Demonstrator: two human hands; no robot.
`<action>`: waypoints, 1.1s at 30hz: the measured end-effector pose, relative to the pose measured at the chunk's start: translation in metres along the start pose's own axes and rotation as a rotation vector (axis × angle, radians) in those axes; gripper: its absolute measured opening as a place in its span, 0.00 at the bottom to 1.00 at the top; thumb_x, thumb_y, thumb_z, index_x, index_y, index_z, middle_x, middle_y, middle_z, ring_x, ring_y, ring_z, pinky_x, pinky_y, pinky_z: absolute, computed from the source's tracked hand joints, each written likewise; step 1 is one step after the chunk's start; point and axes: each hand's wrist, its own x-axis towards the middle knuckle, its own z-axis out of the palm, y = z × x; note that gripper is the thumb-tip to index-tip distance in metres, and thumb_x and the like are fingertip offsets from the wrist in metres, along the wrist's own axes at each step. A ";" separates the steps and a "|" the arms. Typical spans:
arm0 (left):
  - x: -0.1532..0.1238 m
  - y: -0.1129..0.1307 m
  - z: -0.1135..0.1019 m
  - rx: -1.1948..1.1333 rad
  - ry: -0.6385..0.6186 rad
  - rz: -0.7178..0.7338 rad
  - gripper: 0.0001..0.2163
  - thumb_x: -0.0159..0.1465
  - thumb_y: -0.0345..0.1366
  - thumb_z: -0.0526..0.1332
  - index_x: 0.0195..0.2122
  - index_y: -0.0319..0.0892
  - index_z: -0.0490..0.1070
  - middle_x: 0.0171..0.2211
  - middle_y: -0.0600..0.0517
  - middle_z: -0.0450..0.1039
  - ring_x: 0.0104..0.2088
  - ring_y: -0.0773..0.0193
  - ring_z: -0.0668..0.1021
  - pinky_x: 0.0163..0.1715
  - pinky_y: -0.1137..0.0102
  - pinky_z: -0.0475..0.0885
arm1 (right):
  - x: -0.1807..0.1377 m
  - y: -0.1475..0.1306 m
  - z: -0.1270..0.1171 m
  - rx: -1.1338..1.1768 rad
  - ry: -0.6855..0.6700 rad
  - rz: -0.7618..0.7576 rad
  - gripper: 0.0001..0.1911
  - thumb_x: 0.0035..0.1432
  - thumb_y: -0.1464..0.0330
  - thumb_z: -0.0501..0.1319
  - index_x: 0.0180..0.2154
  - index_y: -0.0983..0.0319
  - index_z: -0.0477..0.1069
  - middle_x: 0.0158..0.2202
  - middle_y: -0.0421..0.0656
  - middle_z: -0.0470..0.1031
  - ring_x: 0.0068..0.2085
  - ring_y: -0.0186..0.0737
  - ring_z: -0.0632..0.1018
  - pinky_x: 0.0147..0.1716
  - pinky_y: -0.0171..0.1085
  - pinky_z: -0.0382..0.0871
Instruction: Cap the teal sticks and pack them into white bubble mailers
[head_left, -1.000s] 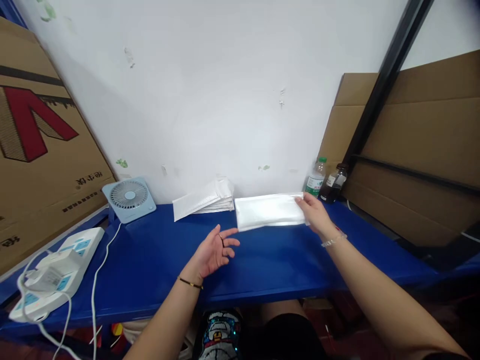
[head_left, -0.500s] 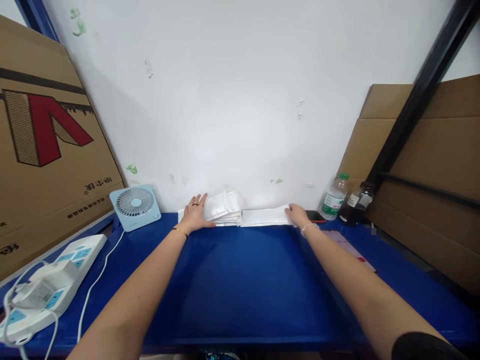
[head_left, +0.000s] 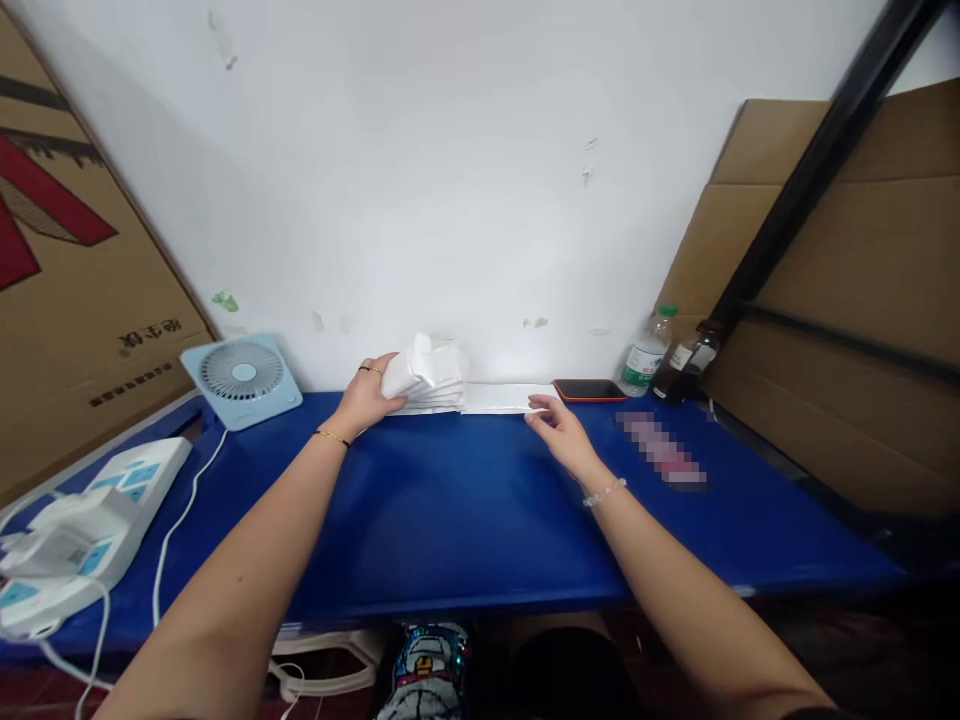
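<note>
A pile of white, thin, flat packets [head_left: 429, 378] leans near the wall at the back of the blue table [head_left: 450, 500]. My left hand [head_left: 369, 390] is closed around the pile's left end, thumb in front and fingers behind. The upper packet is bent upward; what the packets are made of I cannot tell. A long, flat white strip [head_left: 495, 398] extends rightward from the pile along the wall. My right hand [head_left: 559, 425] hovers at the strip's right end with fingers apart, holding nothing.
A phone [head_left: 590, 390], a green-capped water bottle [head_left: 645, 350] and a dark bottle [head_left: 686, 362] stand at back right. To the left are a small blue fan [head_left: 241, 380] and a power strip [head_left: 131, 520] with cables. Cardboard [head_left: 97, 330] flanks the table.
My right hand has let go of the white strip's right end and moved nearer. My left hand has taken hold of the packets, whose top one now bends up. The view has tilted down.
</note>
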 end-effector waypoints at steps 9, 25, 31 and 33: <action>-0.050 0.100 0.004 0.055 -0.306 0.182 0.35 0.47 0.34 0.64 0.58 0.48 0.60 0.43 0.47 0.67 0.43 0.52 0.74 0.44 0.63 0.68 | -0.029 -0.016 0.017 0.649 -0.300 0.294 0.21 0.55 0.55 0.61 0.49 0.56 0.68 0.45 0.45 0.73 0.39 0.40 0.77 0.36 0.37 0.71; -0.052 0.130 0.011 0.379 -0.511 0.210 0.41 0.43 0.38 0.68 0.60 0.49 0.57 0.48 0.42 0.67 0.49 0.48 0.71 0.46 0.59 0.63 | -0.036 0.006 0.019 0.467 -0.235 0.454 0.13 0.45 0.64 0.66 0.31 0.62 0.66 0.18 0.34 0.66 0.14 0.27 0.66 0.11 0.27 0.56; -0.022 0.168 -0.015 0.545 -0.660 0.245 0.35 0.39 0.32 0.72 0.52 0.48 0.68 0.45 0.41 0.70 0.46 0.46 0.72 0.49 0.54 0.58 | -0.034 0.009 0.016 0.421 -0.296 0.435 0.11 0.45 0.69 0.56 0.33 0.62 0.71 0.21 0.39 0.70 0.20 0.33 0.70 0.16 0.30 0.61; -0.013 0.177 -0.018 0.565 -0.693 0.213 0.36 0.37 0.31 0.72 0.51 0.48 0.69 0.45 0.41 0.70 0.46 0.44 0.71 0.49 0.52 0.58 | -0.034 0.009 0.009 0.362 -0.290 0.309 0.20 0.41 0.72 0.53 0.38 0.63 0.73 0.30 0.41 0.76 0.28 0.36 0.74 0.25 0.33 0.67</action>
